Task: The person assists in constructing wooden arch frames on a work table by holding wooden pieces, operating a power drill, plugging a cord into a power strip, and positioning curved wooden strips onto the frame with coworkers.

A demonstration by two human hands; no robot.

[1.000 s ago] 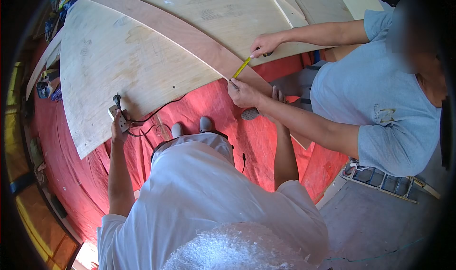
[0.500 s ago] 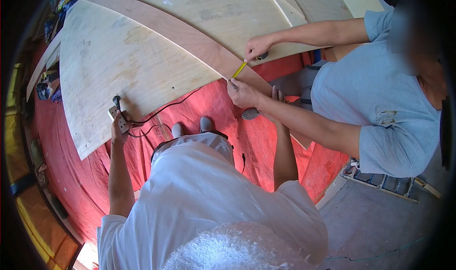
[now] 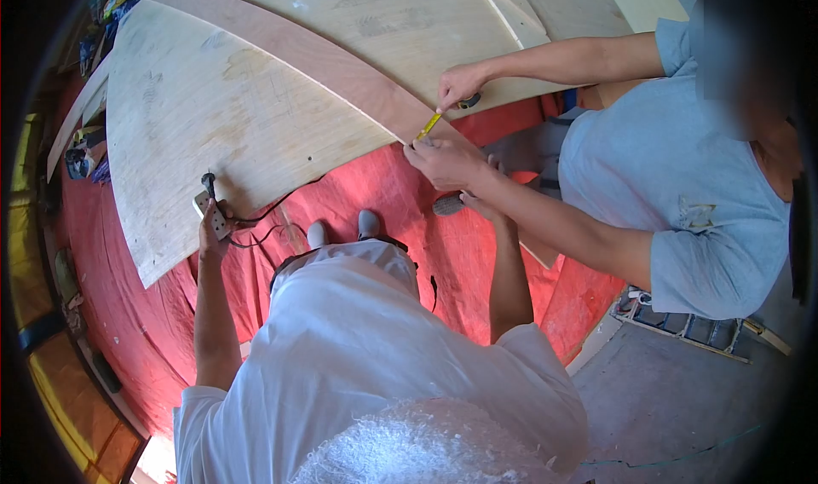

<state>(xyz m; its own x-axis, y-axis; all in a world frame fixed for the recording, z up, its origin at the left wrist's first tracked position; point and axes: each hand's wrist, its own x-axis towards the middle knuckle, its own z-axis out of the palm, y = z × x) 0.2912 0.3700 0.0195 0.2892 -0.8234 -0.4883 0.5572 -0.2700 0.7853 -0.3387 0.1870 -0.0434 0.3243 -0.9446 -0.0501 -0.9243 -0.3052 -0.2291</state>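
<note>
My left hand is closed round a white extension socket at the edge of a large plywood sheet. A black plug and black cable are at the socket. To the right, my right hand grips the near end of a long, narrow plywood strip lying across the sheet; a co-worker's forearm partly hides my fingers. The co-worker's two hands hold a yellow tape measure across the strip.
The co-worker stands at the right. Red sheeting covers the floor beneath my feet. A ladder-like frame lies at the lower right. Bags and tools are at the left, past the sheet's edge.
The co-worker's nearer hand has turned and shifted slightly over the strip's edge, with the tape moving a little. My right hand's fingers and thumb have shifted slightly; my left hand stays put.
</note>
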